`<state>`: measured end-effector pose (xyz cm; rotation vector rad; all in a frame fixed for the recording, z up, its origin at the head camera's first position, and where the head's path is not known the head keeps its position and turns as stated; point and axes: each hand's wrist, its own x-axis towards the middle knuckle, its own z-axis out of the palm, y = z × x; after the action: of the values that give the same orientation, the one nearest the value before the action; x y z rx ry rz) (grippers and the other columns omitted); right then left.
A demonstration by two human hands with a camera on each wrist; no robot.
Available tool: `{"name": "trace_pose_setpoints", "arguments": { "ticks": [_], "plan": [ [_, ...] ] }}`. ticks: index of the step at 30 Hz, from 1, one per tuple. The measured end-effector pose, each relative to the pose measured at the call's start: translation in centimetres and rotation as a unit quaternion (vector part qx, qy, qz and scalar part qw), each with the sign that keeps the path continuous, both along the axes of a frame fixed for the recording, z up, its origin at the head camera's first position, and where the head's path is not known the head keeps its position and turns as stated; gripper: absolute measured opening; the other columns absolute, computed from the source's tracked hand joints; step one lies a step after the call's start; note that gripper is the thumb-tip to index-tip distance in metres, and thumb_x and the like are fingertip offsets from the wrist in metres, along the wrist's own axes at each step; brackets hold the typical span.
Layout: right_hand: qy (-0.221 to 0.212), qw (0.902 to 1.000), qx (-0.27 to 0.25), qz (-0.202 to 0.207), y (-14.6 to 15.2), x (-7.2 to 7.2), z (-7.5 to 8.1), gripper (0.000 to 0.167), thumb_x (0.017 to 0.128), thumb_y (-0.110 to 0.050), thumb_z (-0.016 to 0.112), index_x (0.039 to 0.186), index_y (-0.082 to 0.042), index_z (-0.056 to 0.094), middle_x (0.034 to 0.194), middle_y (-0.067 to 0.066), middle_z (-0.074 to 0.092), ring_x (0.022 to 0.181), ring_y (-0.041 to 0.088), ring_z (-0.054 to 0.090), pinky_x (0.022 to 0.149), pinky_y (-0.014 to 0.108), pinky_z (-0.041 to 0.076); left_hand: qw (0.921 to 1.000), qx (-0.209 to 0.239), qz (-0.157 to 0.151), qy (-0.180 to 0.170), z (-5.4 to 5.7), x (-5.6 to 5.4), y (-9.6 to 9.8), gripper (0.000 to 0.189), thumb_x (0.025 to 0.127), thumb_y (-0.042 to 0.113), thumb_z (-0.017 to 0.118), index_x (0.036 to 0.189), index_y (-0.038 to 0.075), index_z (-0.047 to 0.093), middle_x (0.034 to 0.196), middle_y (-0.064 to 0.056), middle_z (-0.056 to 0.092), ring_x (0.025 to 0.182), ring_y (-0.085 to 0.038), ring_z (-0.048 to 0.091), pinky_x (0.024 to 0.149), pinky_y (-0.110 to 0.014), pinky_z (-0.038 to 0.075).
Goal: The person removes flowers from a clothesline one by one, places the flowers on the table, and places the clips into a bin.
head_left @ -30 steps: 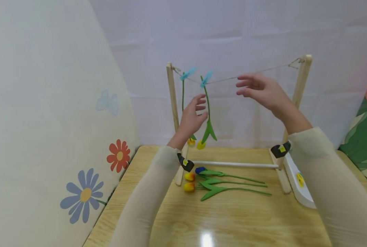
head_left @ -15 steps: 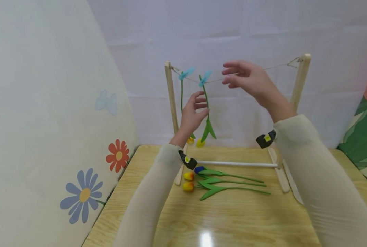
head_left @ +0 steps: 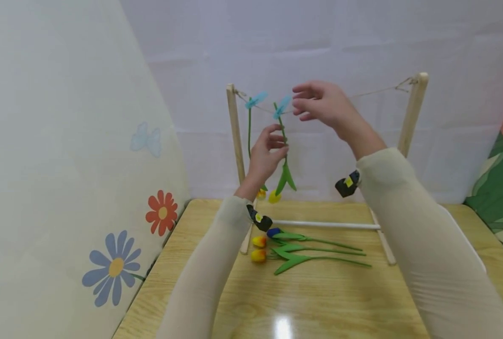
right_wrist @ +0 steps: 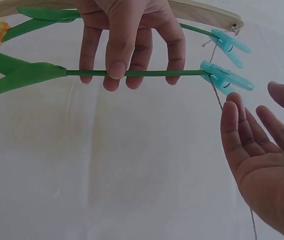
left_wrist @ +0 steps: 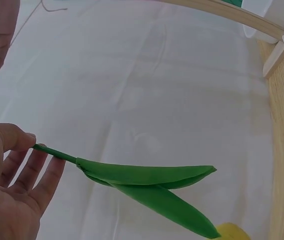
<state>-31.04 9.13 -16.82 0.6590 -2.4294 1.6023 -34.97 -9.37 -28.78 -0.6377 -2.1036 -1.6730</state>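
Note:
A yellow artificial tulip [head_left: 285, 178] hangs head down from the string [head_left: 376, 92], its stem end in a light-blue clothespin [head_left: 281, 107]. My left hand [head_left: 265, 157] pinches its green stem between thumb and fingers below the clip; the right wrist view shows the thumb [right_wrist: 117, 67] lying across the stem. Just right of that clothespin is my right hand [head_left: 325, 106], fingers loosely bent and holding nothing, close to the string. To the left, a second tulip [head_left: 249, 127] hangs from another blue clothespin [head_left: 256, 100], its orange-yellow bloom partly hidden behind my left hand and wrist.
The string runs between two wooden posts [head_left: 413, 113], joined low down by a white rod [head_left: 327, 225]. On the wooden table [head_left: 319, 301] lie a blue tulip [head_left: 273, 232] and two yellow-orange tulips [head_left: 258, 256]. A white object [head_left: 467, 240] shows behind my right sleeve.
My right hand has moved left along the string to beside the second clothespin. My left hand has shifted slightly onto the yellow tulip's stem and now pinches it.

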Motion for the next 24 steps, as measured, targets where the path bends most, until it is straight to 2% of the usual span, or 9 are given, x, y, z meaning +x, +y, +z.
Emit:
{"name": "trace_pose_setpoints", "arguments": {
  "ticks": [5, 9, 17, 24],
  "plan": [
    [-0.023, 0.9997, 0.001, 0.005, -0.7, -0.2, 0.4, 0.048, 0.103, -0.023, 0.059, 0.146, -0.005, 0.049, 0.139, 0.015, 0.058, 0.118, 0.033, 0.062, 0.1, 0.039, 0.054, 0.9999, 0.001, 0.006, 0.01, 0.0, 0.0, 0.2, 0.049, 0.091, -0.004, 0.069, 0.136, 0.009, 0.054, 0.106, -0.018, 0.067, 0.097, -0.03, 0.068, 0.077, -0.033, 0.06],
    [-0.034, 0.9994, 0.008, 0.001, -1.2, -0.3, 0.5, 0.051, 0.102, -0.025, 0.06, 0.148, -0.006, 0.047, 0.142, 0.014, 0.056, 0.118, 0.03, 0.063, 0.099, 0.037, 0.054, 0.9998, -0.004, 0.008, 0.017, 0.0, 0.0, 0.1, 0.049, 0.09, -0.005, 0.069, 0.135, 0.007, 0.054, 0.103, -0.018, 0.067, 0.093, -0.029, 0.068, 0.075, -0.03, 0.06],
    [-0.041, 0.9987, 0.017, -0.026, -1.7, -0.5, 0.6, 0.05, 0.103, -0.025, 0.06, 0.148, -0.007, 0.048, 0.141, 0.011, 0.058, 0.115, 0.023, 0.065, 0.098, 0.033, 0.055, 0.9992, -0.034, 0.005, 0.019, 0.2, 0.4, 0.1, 0.049, 0.092, -0.002, 0.068, 0.137, 0.01, 0.052, 0.107, -0.017, 0.067, 0.095, -0.028, 0.067, 0.078, -0.033, 0.06],
    [-0.054, 0.9973, 0.006, -0.049, -1.7, -0.7, 0.6, 0.048, 0.103, -0.023, 0.06, 0.146, -0.007, 0.05, 0.14, 0.011, 0.059, 0.112, 0.023, 0.066, 0.096, 0.032, 0.055, 0.9987, -0.043, 0.001, 0.025, 0.1, 0.3, 0.3, 0.049, 0.093, -0.001, 0.067, 0.137, 0.011, 0.051, 0.108, -0.016, 0.067, 0.096, -0.028, 0.068, 0.078, -0.033, 0.061]
  ]
}}
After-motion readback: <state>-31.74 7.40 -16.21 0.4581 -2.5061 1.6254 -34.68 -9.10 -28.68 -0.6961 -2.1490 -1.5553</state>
